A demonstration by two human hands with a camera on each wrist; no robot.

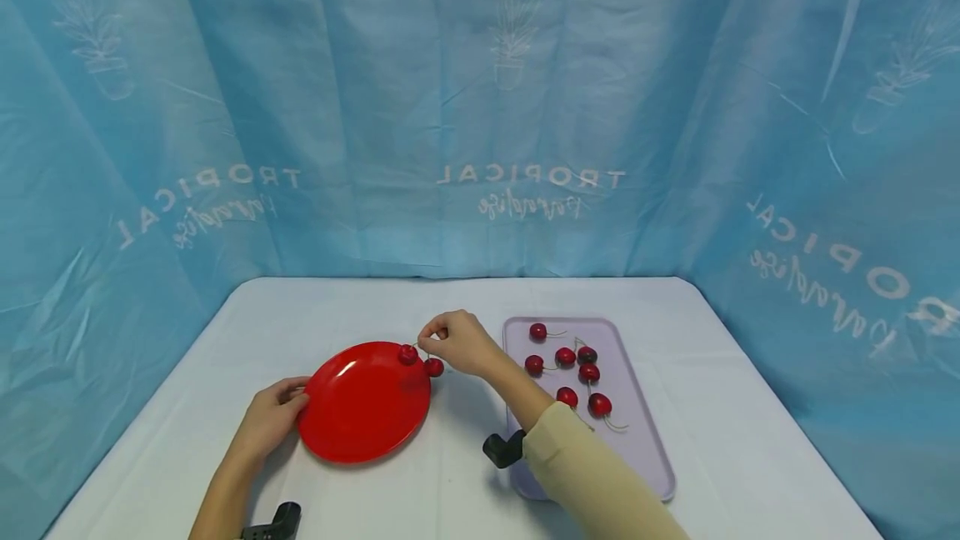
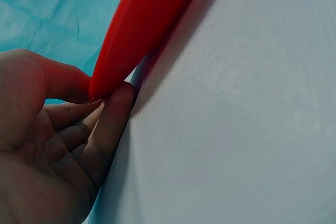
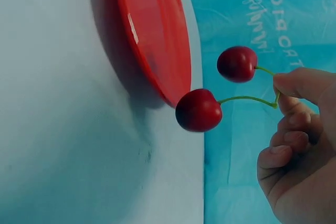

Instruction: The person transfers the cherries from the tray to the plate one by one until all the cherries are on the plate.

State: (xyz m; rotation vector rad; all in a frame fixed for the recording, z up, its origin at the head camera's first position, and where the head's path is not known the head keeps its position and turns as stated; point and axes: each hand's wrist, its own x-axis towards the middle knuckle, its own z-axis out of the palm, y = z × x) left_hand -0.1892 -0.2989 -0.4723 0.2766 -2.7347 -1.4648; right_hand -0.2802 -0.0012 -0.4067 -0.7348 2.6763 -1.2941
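A round red plate (image 1: 364, 407) is on the left part of the white table. My left hand (image 1: 272, 417) pinches the plate's left rim; in the left wrist view the thumb lies on top and fingers (image 2: 113, 111) reach beneath the edge. Between thumb and finger, my right hand (image 1: 459, 342) holds the green stems of two dark red cherries. One cherry (image 1: 408, 354) hangs at the plate's upper right rim in the head view, the other cherry (image 1: 433, 367) just right of it. The right wrist view shows both cherries (image 3: 198, 110) dangling from the pinched stems.
To the right lies a pale purple tray (image 1: 637, 448) bearing several cherries (image 1: 588, 373) with stems. The right forearm passes over the tray's left side. Blue printed curtains (image 1: 480, 107) stand behind and beside the white table (image 1: 750, 440).
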